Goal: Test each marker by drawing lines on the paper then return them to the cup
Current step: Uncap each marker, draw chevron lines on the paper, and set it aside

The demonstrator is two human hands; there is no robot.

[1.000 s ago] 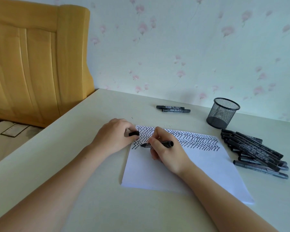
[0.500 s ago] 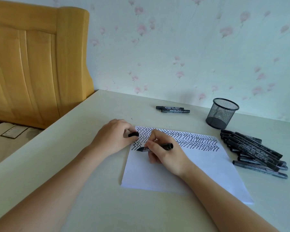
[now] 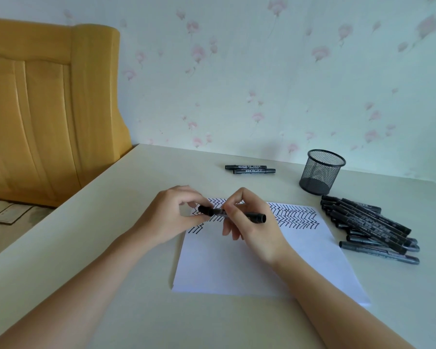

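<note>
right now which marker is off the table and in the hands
The marker held over the paper: right hand grips its barrel, left hand pinches its cap end. All the others lie on the table.

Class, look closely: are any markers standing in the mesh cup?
No: the mesh cup shows only its bare bottom through the wire.

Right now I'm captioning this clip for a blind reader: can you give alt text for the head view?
Two hands meet over a sheet of paper marked with black zigzags: the left hand presses a cap onto the black marker held by the right hand. On the table beyond stand an empty mesh cup, a marker pile and two separate markers.
</note>
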